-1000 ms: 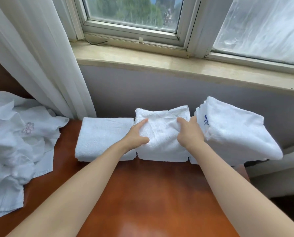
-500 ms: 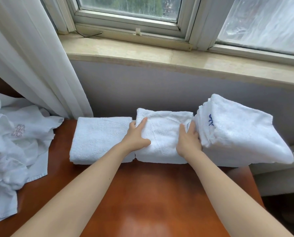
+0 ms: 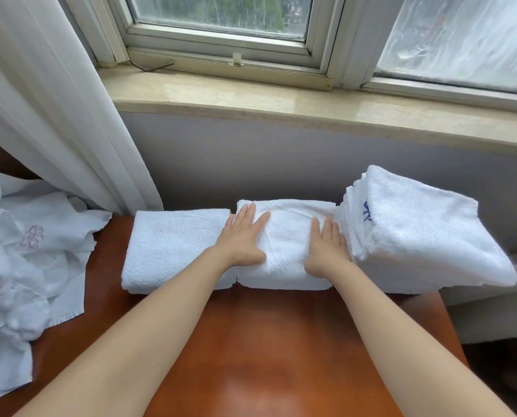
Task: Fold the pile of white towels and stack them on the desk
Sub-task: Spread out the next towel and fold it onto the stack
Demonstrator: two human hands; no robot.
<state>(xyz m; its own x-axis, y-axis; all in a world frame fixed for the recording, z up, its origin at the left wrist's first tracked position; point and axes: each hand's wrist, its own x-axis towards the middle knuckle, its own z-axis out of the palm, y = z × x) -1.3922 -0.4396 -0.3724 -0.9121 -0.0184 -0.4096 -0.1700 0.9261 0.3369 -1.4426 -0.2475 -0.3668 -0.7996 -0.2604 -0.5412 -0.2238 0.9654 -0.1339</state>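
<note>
A folded white towel [image 3: 287,236] lies in the middle of a row at the back of the brown desk [image 3: 266,341]. My left hand [image 3: 243,239] rests flat on its left part, fingers straight. My right hand [image 3: 326,248] lies flat on its right part, beside a taller stack of folded towels [image 3: 417,233] with a blue mark. Another folded towel [image 3: 173,248] sits to the left, touching the middle one.
A crumpled pile of white cloth [image 3: 19,266] with a pink emblem covers the desk's left side. A white curtain [image 3: 49,100] hangs at the left. The wall and stone windowsill [image 3: 281,100] stand right behind the towels. The desk's right edge drops off under the tall stack.
Both hands went from pinching the middle towel's top to lying flat on it with straight fingers. The towel's raised far edge has been flattened down.
</note>
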